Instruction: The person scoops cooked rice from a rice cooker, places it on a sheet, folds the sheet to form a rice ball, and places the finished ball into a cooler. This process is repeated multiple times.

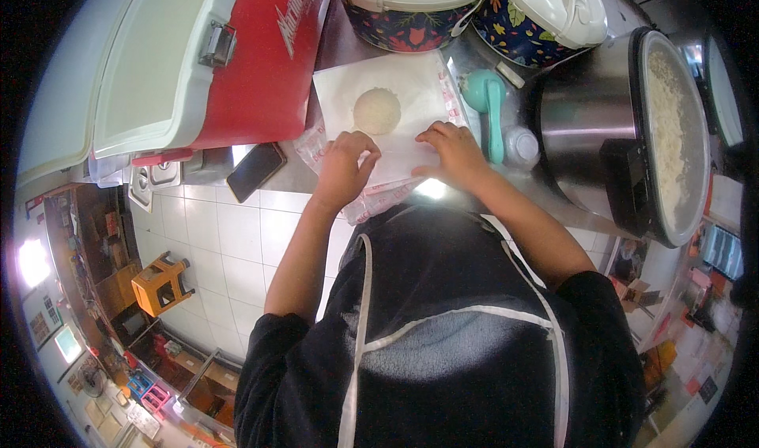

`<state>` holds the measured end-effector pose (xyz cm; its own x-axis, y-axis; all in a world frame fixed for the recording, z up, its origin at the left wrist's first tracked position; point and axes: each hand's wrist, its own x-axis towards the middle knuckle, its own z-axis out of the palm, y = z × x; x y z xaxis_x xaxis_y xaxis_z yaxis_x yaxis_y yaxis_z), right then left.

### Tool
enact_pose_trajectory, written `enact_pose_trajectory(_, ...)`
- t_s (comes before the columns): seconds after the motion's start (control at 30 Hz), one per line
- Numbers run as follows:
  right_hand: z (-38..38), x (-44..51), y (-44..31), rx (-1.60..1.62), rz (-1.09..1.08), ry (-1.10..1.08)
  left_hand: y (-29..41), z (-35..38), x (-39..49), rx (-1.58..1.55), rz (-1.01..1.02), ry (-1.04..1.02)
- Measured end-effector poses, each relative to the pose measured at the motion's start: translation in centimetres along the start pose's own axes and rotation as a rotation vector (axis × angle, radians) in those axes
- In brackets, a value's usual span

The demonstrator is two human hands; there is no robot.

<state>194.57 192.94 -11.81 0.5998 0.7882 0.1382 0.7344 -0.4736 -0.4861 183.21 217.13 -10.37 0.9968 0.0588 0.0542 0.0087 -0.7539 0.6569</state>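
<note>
A rounded mound of cooked rice (377, 111) lies on a sheet of white wrapping paper (415, 80) in front of me. Under the sheet, more wrappers with red print (379, 202) stick out at the near side. My left hand (348, 166) is over the paper's near left part, fingers curled and thumb close to the index finger; whether it pinches the sheet is not clear. Over the near right part, my right hand (453, 154) has its fingers and blurred thumb apart. A turquoise rice scoop (493, 110) with a round bowl lies to the right of the paper.
A steel rice cooker (587, 122) full of rice stands at right. Two patterned food containers (409, 27) with white lids stand behind the paper. A red and white cooler box (255, 62) is at left, a phone (256, 172) near the counter edge. An orange stool (160, 285) stands on the floor.
</note>
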Motion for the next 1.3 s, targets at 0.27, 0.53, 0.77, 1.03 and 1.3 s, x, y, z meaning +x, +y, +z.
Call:
enact_pose_trajectory(0.27, -0.8, -0.3, 2.3, -0.144, -0.031, -0.148, -2.6, -2.0, -1.8, 0.48, 0.063, -0.045)
enact_pose_trajectory(0.53, -1.3, -2.9, 4.6, 0.443, 0.184, -0.195, -6.0, -1.1, -4.5, -0.378, -0.174, -0.024)
enact_pose_trajectory(0.77, 1.7, 1.9, 5.2, 0.055, 0.454, -0.14, -8.1, 0.6, -0.7, -0.105, -0.664, -0.06)
enact_pose_trajectory(1.03, 2.8, 7.1, 4.2, -0.173, 0.165, 0.05, -5.2, 2.0, -1.9, 0.348, -0.006, 0.402)
enact_pose_trajectory(1.3, 3.3, 14.6, 2.8, -0.08, 0.018, -0.2, -1.4, 3.1, -1.7, 0.308, 0.253, 0.106)
